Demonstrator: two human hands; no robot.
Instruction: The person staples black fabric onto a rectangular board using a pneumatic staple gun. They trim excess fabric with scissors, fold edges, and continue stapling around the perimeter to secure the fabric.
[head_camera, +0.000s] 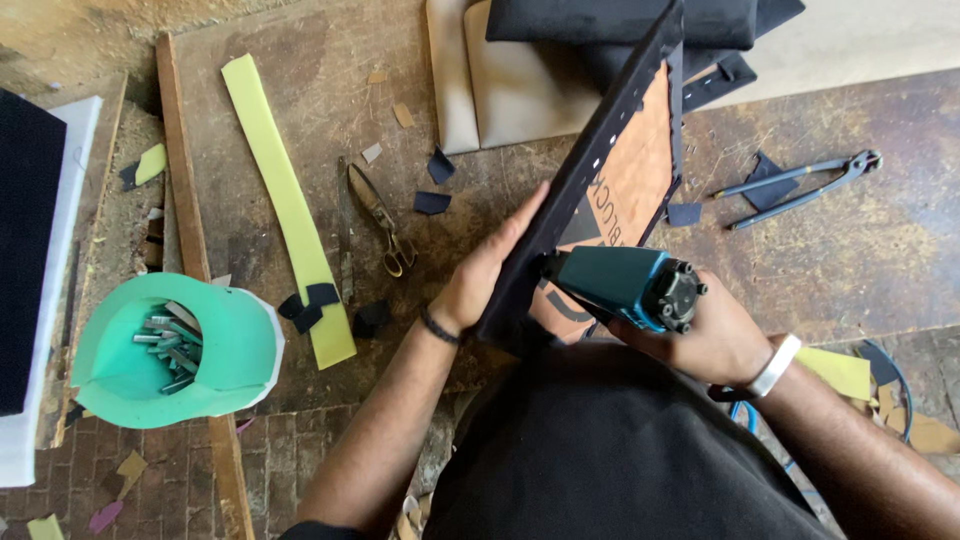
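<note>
Here: one fabric-covered panel (600, 170), my left hand (480, 275) flat against its edge, fingers extended. One teal staple gun (625, 285), gripped in my right hand (715, 340). One pair of scissors (380, 220); one pair of pincers (800, 185).

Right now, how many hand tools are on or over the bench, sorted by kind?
Teal staple gun, in the right hand: 1
Scissors: 1
Blue-handled pincers: 1
Total: 3

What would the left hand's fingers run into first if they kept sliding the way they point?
The left hand lies flat on the black fabric-covered panel, fingers pointing up along its edge. Straight on, it seems only more panel edge, then the stacked dark cushions; depth is unclear.
</note>
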